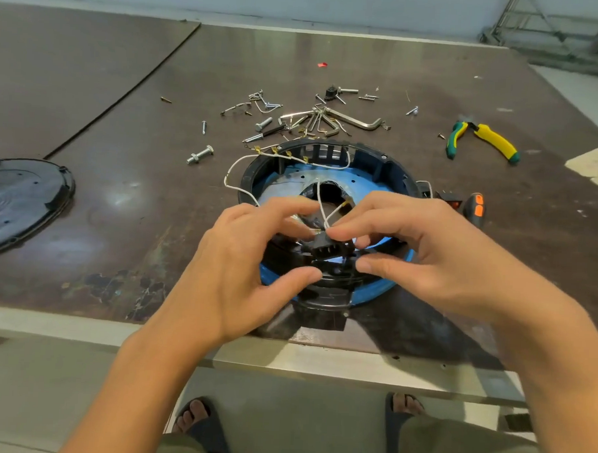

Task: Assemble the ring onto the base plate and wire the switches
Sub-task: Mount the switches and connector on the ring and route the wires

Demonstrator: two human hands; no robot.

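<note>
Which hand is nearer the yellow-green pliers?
Right. The right hand is below-left of the pliers; the left hand sits farther left, across the ring.

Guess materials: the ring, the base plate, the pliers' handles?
Ring: looks like black moulded plastic, matte, with ribs and slots. Base plate: probably painted metal, glossy blue with bare silvery glare near its centre hole. Pliers' handles: likely rubbery plastic grips, yellow and green.

I hold both forearms angled inward. My left hand (245, 258) and right hand (423, 252) face each other, fingers curled, each fingertip grip pinched closed.
</note>
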